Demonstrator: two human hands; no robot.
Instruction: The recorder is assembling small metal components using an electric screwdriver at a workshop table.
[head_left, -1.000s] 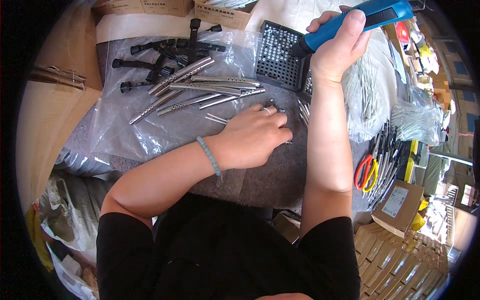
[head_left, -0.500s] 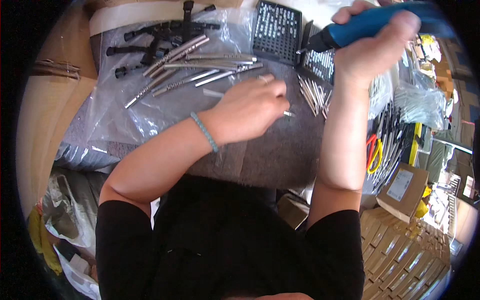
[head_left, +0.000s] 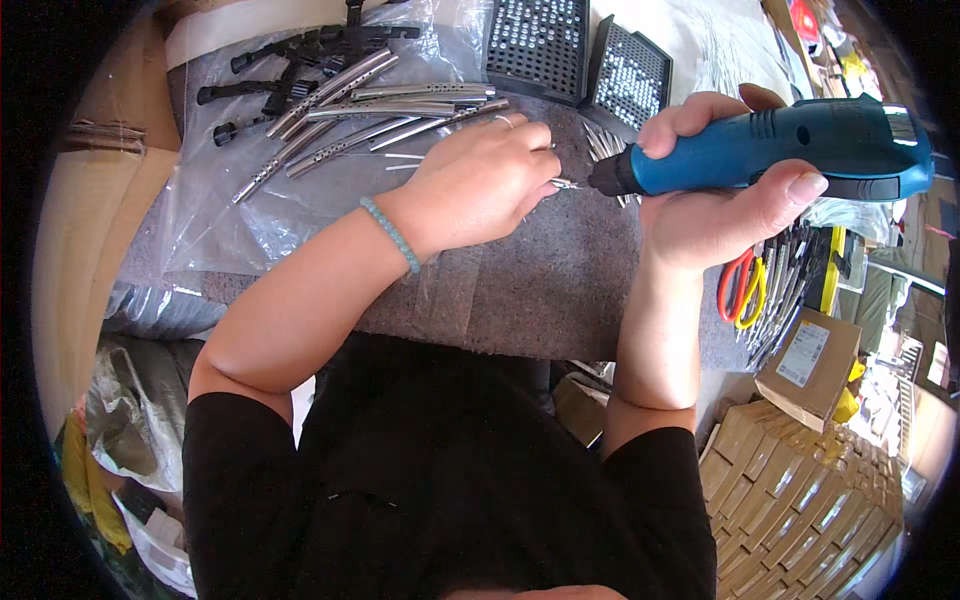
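My right hand (head_left: 700, 220) is wrapped round a blue cordless screwdriver (head_left: 730, 150), held level with its black nose pointing left. Pinched in my left hand (head_left: 475, 185) is a thin silvery metal piece (head_left: 568, 184); most of it is hidden by the fingers. Its end is at the screwdriver's tip; I cannot tell whether the two are joined. Beyond my left hand, several perforated metal tubes (head_left: 340, 97) lie on clear plastic. Short metal rods (head_left: 601, 142) are heaped behind the screwdriver's nose.
Two black trays of small metal parts, one (head_left: 540, 45) left of the other (head_left: 632, 80), stand at the back. Black plastic fittings (head_left: 285, 75) lie at the far left. Right of my forearm are red-and-yellow-handled pliers (head_left: 742, 290), more tools and a cardboard box (head_left: 808, 365).
The screwdriver has come down and swung level in my right hand, its nose now beside the metal piece. My left hand has shifted slightly left and away. The whole view has shifted a little.
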